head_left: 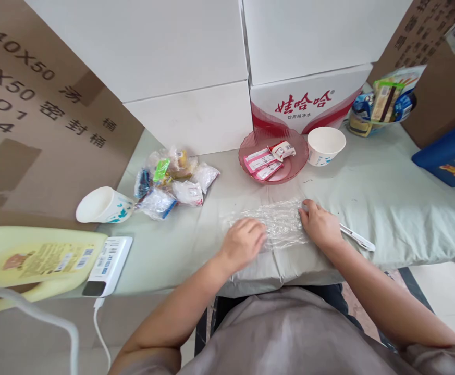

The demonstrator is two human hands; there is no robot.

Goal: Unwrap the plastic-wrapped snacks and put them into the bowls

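A sheet of clear plastic film (pixel 284 224) lies crinkled on the cloth in front of me. At its left end is my left hand (pixel 245 240), fingers curled down onto the film. My right hand (pixel 321 224) grips the right edge, thumb and fingers close together. Their fingertips are partly hidden. Just beside the right wrist rests a white utility knife (pixel 358 238). Beyond the film stands a pink glass bowl (pixel 274 178) holding several small red-and-white packets (pixel 259 160). A white paper cup (pixel 326 147) is right of the bowl.
Several plastic-wrapped bundles (pixel 188 191) lie at left, near a tipped paper cup (pixel 104 204). A yellow jug (pixel 35 255) and a corded white power bank (pixel 108 265) are at the left edge. Snack packs (pixel 385 101) and a blue container (pixel 452 153) stand right. Boxes (pixel 188 114) line the back.
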